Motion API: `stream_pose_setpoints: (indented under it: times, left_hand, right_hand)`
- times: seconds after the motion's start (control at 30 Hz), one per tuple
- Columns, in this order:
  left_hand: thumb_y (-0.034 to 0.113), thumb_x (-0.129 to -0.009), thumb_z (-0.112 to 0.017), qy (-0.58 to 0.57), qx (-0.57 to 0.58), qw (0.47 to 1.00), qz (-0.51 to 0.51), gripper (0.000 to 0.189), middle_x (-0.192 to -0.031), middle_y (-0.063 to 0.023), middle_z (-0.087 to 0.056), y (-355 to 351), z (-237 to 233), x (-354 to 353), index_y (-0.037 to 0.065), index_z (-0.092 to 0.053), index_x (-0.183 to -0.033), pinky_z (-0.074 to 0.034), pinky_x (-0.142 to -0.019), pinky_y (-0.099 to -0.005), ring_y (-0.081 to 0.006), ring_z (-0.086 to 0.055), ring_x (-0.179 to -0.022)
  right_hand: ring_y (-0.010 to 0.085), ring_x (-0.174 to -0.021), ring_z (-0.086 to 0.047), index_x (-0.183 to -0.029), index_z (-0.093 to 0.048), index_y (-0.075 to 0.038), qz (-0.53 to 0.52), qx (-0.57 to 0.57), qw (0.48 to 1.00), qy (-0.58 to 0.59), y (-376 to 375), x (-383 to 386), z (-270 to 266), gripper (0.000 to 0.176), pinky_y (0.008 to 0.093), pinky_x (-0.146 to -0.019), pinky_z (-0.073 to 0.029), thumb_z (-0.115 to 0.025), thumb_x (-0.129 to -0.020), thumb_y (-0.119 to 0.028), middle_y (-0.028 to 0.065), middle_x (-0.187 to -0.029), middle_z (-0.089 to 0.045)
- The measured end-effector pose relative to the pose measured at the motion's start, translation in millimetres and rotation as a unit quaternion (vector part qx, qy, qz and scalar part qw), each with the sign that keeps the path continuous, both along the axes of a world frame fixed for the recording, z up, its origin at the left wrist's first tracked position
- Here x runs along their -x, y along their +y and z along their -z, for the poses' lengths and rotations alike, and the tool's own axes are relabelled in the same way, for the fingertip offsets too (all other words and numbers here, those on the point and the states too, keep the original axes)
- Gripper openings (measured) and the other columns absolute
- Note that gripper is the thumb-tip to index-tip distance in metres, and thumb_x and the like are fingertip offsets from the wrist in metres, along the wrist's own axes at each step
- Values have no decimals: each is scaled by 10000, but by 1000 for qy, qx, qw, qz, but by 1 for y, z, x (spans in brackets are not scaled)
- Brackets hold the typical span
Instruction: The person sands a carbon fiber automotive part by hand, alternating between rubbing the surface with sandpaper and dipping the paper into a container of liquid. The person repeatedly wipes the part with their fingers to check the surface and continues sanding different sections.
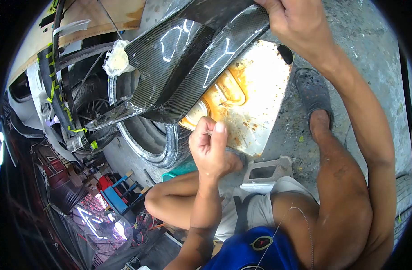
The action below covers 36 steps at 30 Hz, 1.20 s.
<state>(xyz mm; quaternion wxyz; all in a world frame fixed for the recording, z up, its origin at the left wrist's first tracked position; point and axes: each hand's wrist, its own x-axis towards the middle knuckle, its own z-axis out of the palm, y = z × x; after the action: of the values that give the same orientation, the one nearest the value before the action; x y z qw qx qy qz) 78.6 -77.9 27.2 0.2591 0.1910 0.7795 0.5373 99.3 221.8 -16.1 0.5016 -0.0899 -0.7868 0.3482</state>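
A glossy black carbon-fibre panel (179, 58) lies slanted across the upper middle, with white glare on its weave. My right hand (298, 20) is closed around the panel's upper right edge; some of its fingers are cut off by the frame top or hidden. Just below the panel's lower edge, my left hand (209, 143) is closed in a pinch, thumb against the curled fingers. Whatever small thing is in that pinch cannot be made out. Beneath the panel, a rust-stained metal can (255, 99) lies on its side, with a round cap near my left hand.
A tyre (172, 141) lies under the panel's left end, beside a wad of whitish material (118, 58). Car parts with yellow-green tape (48, 81) stand at left. A blue frame (118, 198) and clutter lie lower left. More tyres (405, 193) stand at right.
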Motion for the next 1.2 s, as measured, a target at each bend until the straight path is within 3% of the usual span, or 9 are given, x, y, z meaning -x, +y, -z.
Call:
stream_pose_setpoints:
  times: [0.07,0.23,0.3,0.4,0.63,0.73,0.93,1.07,1.2]
  left_hand:
    - [244,-1094,-549,70,115,991,22,279,-724,9,-526,-1,1,-2,74,-519,-875,-366,-525,-216,-52,-449,-588]
    - [214,-1097,-535,136,66,987,47,237,-741,5,-525,24,1,3,50,-525,-927,-378,-532,-211,-53,-465,-594]
    - [222,-1101,-525,169,67,983,36,224,-774,-6,-530,34,-8,8,30,-539,-988,-394,-533,-207,-61,-487,-594]
    - [191,-1095,-529,154,46,987,23,189,-792,-16,-555,52,-13,21,18,-558,-1026,-400,-523,-208,-60,-506,-594]
    - [27,-924,-510,197,86,972,93,133,-684,-9,-563,46,-10,34,20,-592,-819,-387,-544,-212,-63,-524,-590]
    - [65,-968,-535,200,86,968,123,187,-691,-14,-561,30,-8,30,30,-560,-786,-386,-566,-211,-61,-512,-615]
    - [249,-1070,-596,255,149,954,59,369,-676,7,-529,27,-1,22,38,-532,-775,-393,-565,-228,-55,-472,-607]
    - [212,-1043,-630,233,126,963,41,299,-692,-27,-522,48,-9,23,32,-528,-828,-406,-556,-269,-93,-473,-601]
    - [149,-989,-670,339,129,931,37,164,-633,-74,-545,84,-9,44,0,-612,-1025,-440,-537,-300,-159,-534,-539]
  right_hand:
    - [375,-712,-650,-969,-516,-18,5,-1,1000,4,-7,1,4,210,435,-635,-502,-625,-839,106,204,-792,-592]
    - [235,-657,-644,-969,-538,-25,-60,35,997,33,-19,7,0,186,376,-618,-537,-611,-865,111,141,-742,-615]
    - [127,-680,-601,-983,-519,-32,-178,208,955,-113,-3,-3,1,199,306,-627,-516,-582,-892,133,70,-764,-588]
    - [42,-784,-526,-1005,-479,-41,-181,225,957,26,6,-7,4,240,237,-687,-456,-557,-898,159,-5,-870,-509]
    - [151,-763,-626,-991,-523,-16,-163,58,985,14,25,-4,16,240,291,-668,-499,-593,-859,171,87,-851,-589]
    - [306,-785,-669,-1000,-576,0,-129,-33,987,86,20,4,11,235,344,-695,-540,-626,-826,149,147,-838,-615]
    - [350,-813,-683,-1002,-608,8,-103,-117,986,64,18,9,6,149,384,-698,-547,-581,-881,90,183,-869,-648]
    - [367,-822,-683,-1019,-609,6,-111,-68,991,-2,19,10,1,163,399,-703,-546,-580,-878,84,199,-874,-655]
    - [191,-757,-638,-1055,-548,-21,-133,97,985,-61,23,-15,-22,216,320,-682,-521,-554,-898,127,83,-860,-631]
